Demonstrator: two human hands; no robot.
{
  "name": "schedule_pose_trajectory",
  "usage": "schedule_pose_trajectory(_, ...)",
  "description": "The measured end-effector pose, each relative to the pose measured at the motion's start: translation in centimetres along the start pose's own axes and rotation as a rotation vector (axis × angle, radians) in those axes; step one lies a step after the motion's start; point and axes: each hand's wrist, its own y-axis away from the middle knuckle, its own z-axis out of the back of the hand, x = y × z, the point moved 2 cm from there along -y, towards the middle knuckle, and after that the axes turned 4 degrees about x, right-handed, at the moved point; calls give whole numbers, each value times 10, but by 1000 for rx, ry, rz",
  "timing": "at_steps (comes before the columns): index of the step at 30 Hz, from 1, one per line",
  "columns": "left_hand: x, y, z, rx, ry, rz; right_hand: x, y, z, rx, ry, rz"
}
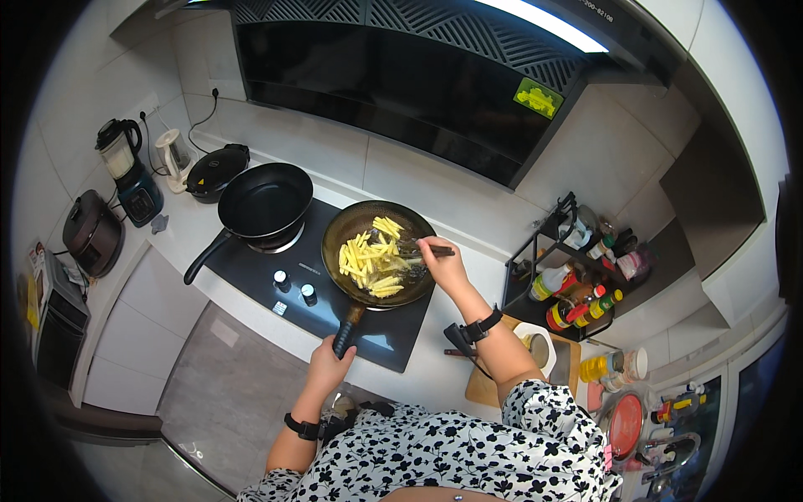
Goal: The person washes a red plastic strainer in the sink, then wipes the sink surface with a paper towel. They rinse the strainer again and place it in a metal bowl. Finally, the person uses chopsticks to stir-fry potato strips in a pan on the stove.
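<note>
My left hand [330,364] is wrapped around the dark handle [345,332] of a wok [339,235] on the right burner of a black glass cooktop [241,282]. Pale yellow potato strips [361,257] lie in bubbling oil inside the wok, most of them in its left half. Over the wok's right rim, my right hand [443,262] grips a dark utensil [444,251], apparently chopsticks, whose far end reaches down among the strips. The exact shape of its tips is hard to make out.
A black frying pan [266,204] sits on the left burner, its handle [206,256] jutting past the cooktop's front edge. At right stand a rack [533,251] of bottles and a wooden cutting board [480,386] with a white dish [544,336]. A range hood [389,88] overhangs the back.
</note>
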Motion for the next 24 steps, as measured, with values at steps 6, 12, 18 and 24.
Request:
schedule_pose_trajectory(6,-4,2,2,-14,16,-4,-14,-51,-4,-82,249,174)
schedule_pose_trajectory(12,-2,1,1,-24,10,9,-18,-62,-11,53,242,315)
schedule_pose_trajectory(18,1,2,0,-34,5,-9,10,-42,-13,363,354,426)
schedule_pose_trajectory(24,2,1,-2,-56,-14,-59,27,-18,-16,168,240,244)
